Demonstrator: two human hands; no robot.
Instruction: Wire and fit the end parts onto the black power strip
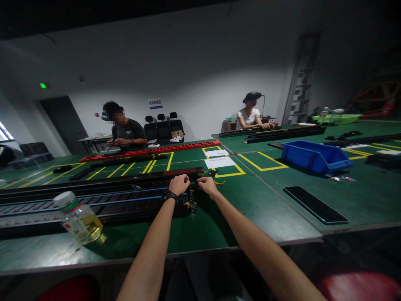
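Left hand point(180, 184) sits at the right end of black rails point(109, 180) stretching left, right hand point(206, 185) just beyond; both pinch, contents unclear.

A cluster of black connectors and dark wiring point(191, 205) with small yellow parts lies just below and between your left hand point(179, 184) and your right hand point(206, 185), bunched and uneven; its finer parts are too small to tell. It sits at the near end of a long, dark assembly point(125, 202), which lies flat, stretching away to your left hand's outer side, with blue lines lengthwise and small red spots.
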